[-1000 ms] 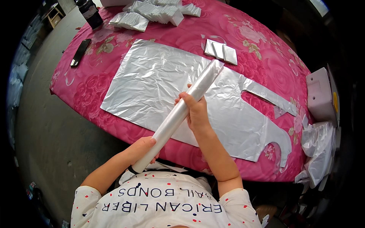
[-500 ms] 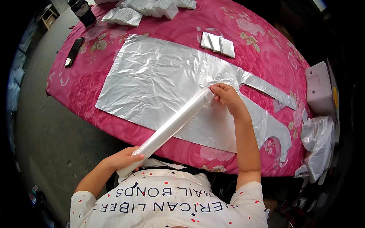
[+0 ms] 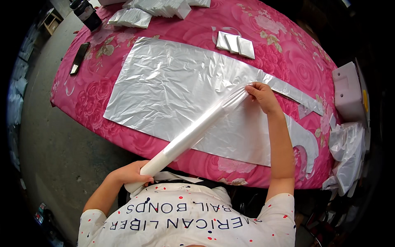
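My left hand (image 3: 133, 172), at the near edge of the table, is wrapped round the lower end of a long white tube (image 3: 153, 166). Clear, shiny plastic film (image 3: 201, 123) covers the tube's upper part. Up and to the right, my right hand (image 3: 262, 95) pinches the gathered end of that film. Beneath them a large, thin, wrinkled silvery plastic sheet (image 3: 152, 82) lies flat, with strap-like cut-outs at its right end. Part of it is hidden by the film and my right forearm.
A pink flowered cloth (image 3: 88, 96) covers the table. Three small folded packets (image 3: 232, 43) lie beyond the sheet, with stacks of similar packets (image 3: 160, 8) farther back. A dark bottle (image 3: 85, 14) and a black phone-like object (image 3: 80, 58) are at left. A pale box (image 3: 349, 90) and crumpled plastic (image 3: 347, 152) stand right.
My right hand has moved up and right, drawing the film with it. More bare white tube shows near my left hand, which stays almost in place.
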Tool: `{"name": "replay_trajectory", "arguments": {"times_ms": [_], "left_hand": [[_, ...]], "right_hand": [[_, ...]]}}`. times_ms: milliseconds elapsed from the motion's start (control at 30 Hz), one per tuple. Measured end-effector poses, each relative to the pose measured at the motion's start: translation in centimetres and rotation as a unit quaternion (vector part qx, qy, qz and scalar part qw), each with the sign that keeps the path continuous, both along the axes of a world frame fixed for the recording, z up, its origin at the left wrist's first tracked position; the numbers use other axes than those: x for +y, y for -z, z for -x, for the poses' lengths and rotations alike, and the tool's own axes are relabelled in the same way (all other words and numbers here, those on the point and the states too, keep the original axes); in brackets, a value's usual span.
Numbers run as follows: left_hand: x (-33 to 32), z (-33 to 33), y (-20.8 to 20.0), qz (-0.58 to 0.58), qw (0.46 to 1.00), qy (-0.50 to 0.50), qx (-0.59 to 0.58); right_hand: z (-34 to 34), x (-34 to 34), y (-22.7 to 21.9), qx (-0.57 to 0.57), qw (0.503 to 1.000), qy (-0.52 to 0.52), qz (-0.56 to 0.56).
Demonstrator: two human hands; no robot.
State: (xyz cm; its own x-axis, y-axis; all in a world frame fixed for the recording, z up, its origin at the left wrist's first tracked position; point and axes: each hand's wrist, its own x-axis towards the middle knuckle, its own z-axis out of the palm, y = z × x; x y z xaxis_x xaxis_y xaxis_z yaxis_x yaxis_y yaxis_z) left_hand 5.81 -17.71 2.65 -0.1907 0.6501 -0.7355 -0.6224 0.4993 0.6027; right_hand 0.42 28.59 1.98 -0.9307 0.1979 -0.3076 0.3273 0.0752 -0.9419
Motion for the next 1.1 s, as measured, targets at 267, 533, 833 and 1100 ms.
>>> {"name": "replay_trajectory", "arguments": {"times_ms": [267, 533, 833, 1100], "left_hand": [[-7.4, 1.0, 2.0, -0.004, 0.992, 0.126, 0.018], [1.4, 7.9, -3.6, -0.019, 0.913, 0.308, 0.267], [13.1, 10.7, -2.3, -0.177, 0.649, 0.186, 0.716], [14.0, 6.0, 1.8, -0.261, 0.553, 0.369, 0.700]], "right_hand": [[-2.5, 13.4, 0.3, 0.002, 0.977, 0.133, -0.165], [0.8, 7.1, -0.1, 0.050, 0.988, 0.044, -0.138], [5.1, 0.4, -0.3, 0.026, 0.987, -0.068, -0.143], [6.0, 0.7, 0.1, 0.003, 0.984, -0.089, -0.157]]}}
